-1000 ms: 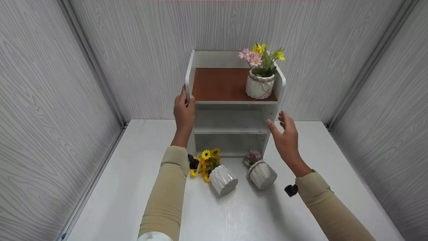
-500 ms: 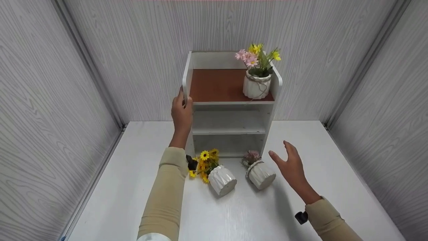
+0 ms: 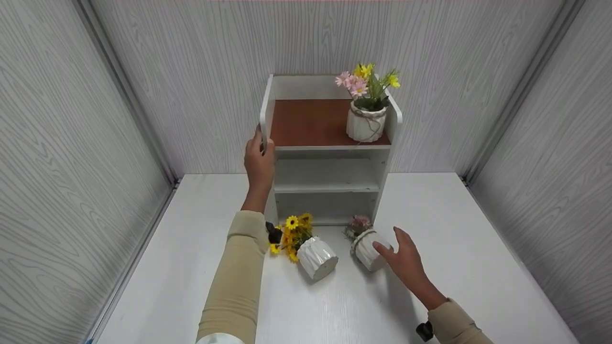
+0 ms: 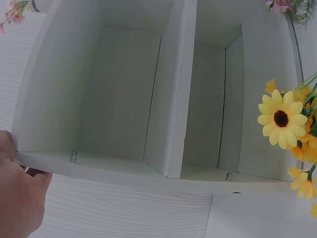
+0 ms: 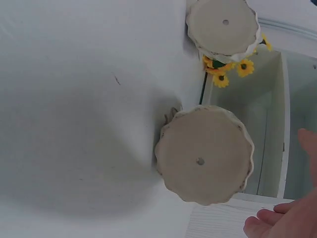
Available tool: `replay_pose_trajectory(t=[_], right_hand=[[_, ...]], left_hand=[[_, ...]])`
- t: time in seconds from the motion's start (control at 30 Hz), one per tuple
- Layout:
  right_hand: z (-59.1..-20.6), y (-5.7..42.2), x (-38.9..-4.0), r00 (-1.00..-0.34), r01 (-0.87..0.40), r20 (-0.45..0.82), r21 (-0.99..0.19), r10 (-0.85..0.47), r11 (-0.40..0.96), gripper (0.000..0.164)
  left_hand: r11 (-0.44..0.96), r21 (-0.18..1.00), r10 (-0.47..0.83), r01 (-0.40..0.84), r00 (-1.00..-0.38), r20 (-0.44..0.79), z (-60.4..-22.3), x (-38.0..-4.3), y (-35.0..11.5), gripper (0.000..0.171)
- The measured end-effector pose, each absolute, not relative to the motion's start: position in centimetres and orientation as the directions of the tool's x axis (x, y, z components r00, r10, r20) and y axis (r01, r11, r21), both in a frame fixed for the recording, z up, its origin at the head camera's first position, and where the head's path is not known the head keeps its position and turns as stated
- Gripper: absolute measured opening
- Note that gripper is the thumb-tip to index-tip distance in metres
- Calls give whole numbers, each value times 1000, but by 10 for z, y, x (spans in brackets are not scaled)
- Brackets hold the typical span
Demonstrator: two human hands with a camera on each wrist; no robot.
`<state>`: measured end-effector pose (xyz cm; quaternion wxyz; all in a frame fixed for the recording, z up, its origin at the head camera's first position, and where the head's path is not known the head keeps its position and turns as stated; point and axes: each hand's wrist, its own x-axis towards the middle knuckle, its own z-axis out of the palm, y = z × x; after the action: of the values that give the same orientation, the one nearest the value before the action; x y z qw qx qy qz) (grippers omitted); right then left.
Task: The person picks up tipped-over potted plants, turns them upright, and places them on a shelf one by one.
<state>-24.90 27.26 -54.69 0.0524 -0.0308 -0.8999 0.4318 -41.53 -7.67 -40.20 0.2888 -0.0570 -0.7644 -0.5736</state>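
Observation:
My left hand (image 3: 259,162) grips the left side panel of a white shelf unit (image 3: 308,122) with a brown top, thumb in front and fingers behind. My right hand (image 3: 405,260), fingers spread, hovers beside a white flowerpot of dusty-pink flowers (image 3: 367,249) lying tipped on its side. In the head view its thumb overlaps that pot. The right wrist view shows the pot's round base (image 5: 204,156) with a small hole, the fingers apart from it. Left of it, another white flowerpot (image 3: 318,258) with yellow flowers (image 3: 292,234) also lies on its side.
A third white flowerpot (image 3: 366,125), tied with twine and holding pink and yellow flowers, stands upright at the right of the shelf's top. Two compartments (image 3: 330,174) lie below. The white table (image 3: 215,267) is enclosed by grey wood-grain walls (image 3: 526,119).
My right hand has come down from beside the shelf unit's right side to the tipped pot with the dusty-pink flowers. The left hand keeps its grip on the side panel.

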Motion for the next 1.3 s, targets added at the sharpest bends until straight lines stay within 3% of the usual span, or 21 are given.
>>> replay_pose_trajectory(t=[0.43,0.7,1.3], right_hand=[[-582,261,-256,-990,-9,107,-714,96,700,86],[-584,260,-254,-992,8,80,-731,97,682,88],[-603,250,-243,-970,-90,217,-745,113,661,76]], left_hand=[[340,845,-249,413,-826,505,-403,-414,-76,55],[340,843,-245,417,-826,507,-403,-414,-77,55],[335,850,-263,406,-826,498,-403,-415,-76,55]])
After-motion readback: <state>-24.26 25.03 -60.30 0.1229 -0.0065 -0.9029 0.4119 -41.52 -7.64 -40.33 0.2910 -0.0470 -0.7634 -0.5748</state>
